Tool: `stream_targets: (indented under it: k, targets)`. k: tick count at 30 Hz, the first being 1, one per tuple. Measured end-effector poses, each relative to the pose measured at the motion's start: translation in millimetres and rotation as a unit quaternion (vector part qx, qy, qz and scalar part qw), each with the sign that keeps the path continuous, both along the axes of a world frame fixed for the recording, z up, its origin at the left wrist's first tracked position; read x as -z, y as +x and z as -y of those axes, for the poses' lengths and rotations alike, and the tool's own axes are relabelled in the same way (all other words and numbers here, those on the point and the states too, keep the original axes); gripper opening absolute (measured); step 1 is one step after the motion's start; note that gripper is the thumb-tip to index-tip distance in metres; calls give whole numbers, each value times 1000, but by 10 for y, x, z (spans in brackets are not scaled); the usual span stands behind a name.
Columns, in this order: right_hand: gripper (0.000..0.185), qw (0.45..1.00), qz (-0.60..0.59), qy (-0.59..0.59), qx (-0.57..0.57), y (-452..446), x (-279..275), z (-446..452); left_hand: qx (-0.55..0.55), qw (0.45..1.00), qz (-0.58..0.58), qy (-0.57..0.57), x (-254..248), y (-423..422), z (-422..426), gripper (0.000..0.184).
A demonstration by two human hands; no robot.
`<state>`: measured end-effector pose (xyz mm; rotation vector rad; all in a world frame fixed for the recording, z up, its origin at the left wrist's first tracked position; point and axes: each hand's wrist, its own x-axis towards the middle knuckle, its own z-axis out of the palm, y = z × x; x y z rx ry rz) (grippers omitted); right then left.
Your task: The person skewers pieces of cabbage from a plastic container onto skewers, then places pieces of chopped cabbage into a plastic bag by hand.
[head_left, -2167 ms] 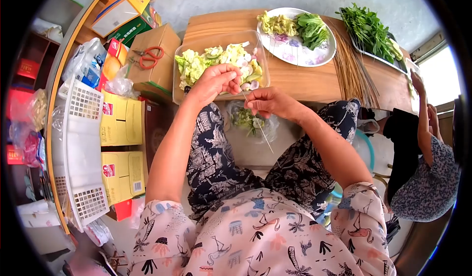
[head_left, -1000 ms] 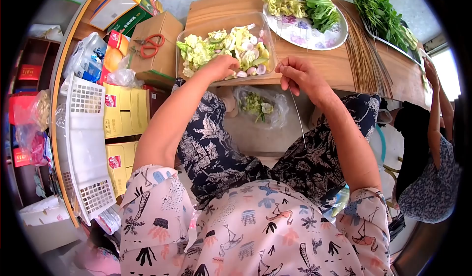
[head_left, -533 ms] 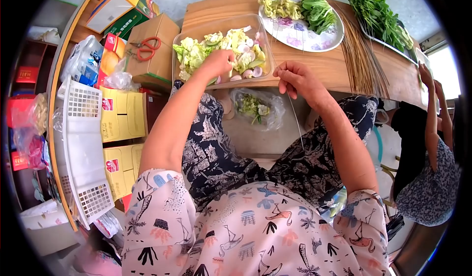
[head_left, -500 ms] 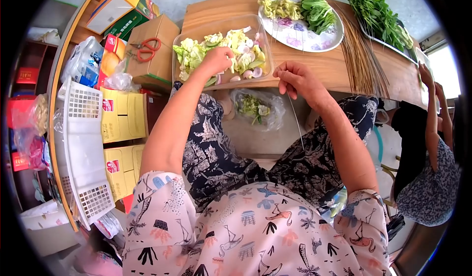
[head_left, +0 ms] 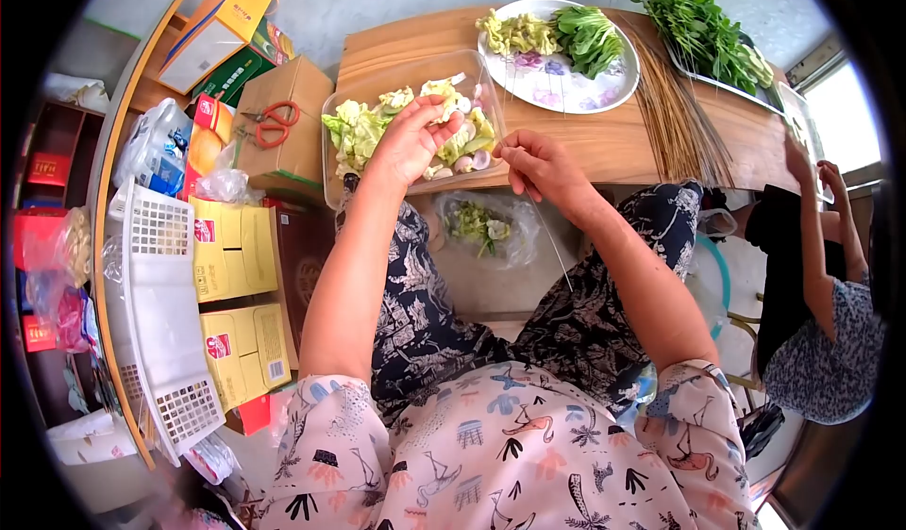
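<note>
My left hand [head_left: 412, 143] is over the clear plastic container [head_left: 328, 167], palm turned up and fingers curled round a pale lettuce leaf [head_left: 441, 103]. Loose lettuce [head_left: 354, 134] fills the container's left side, while sliced pieces with pinkish edges [head_left: 472, 160] lie at its right. Just right of the container, my right hand [head_left: 545, 167] pinches a thin skewer [head_left: 555, 247] that slants down over my lap. The skewer's upper end is hidden by the fingers.
A floral oval plate [head_left: 566, 91] bears two bunches of skewered greens. Bare skewers [head_left: 675, 105] lie right of it, then a tray of leafy greens [head_left: 703, 39]. Below hangs a plastic bag of scraps [head_left: 486, 228]. Boxes [head_left: 241, 247] stand left; another person [head_left: 821, 341] sits right.
My left hand has turned from palm down to palm up and shifted slightly nearer me, fingers still curled. My right hand keeps the skewer. The whole view has shifted slightly.
</note>
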<state>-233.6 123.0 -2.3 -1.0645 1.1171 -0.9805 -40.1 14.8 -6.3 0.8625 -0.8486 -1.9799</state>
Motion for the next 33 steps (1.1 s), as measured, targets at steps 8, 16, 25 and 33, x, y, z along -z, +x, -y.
stream_targets:
  k: [8, 16, 25, 33]
  targets:
    - [18, 999, 11, -16, 25, 36, -100, -28, 29, 999, -21, 16, -3, -117, -26, 15]
    - [20, 997, 7, -70, 43, 67, -53, -9, 63, 997, -37, 19, 25, -149, -25, 16]
    - [22, 997, -16, -64, 40, 58, -78, -40, 56, 996, -61, 33, 58, -118, 28, 15]
    - [23, 997, -32, -67, 34, 59, -57, -41, 60, 996, -62, 38, 74, -100, 49, 16]
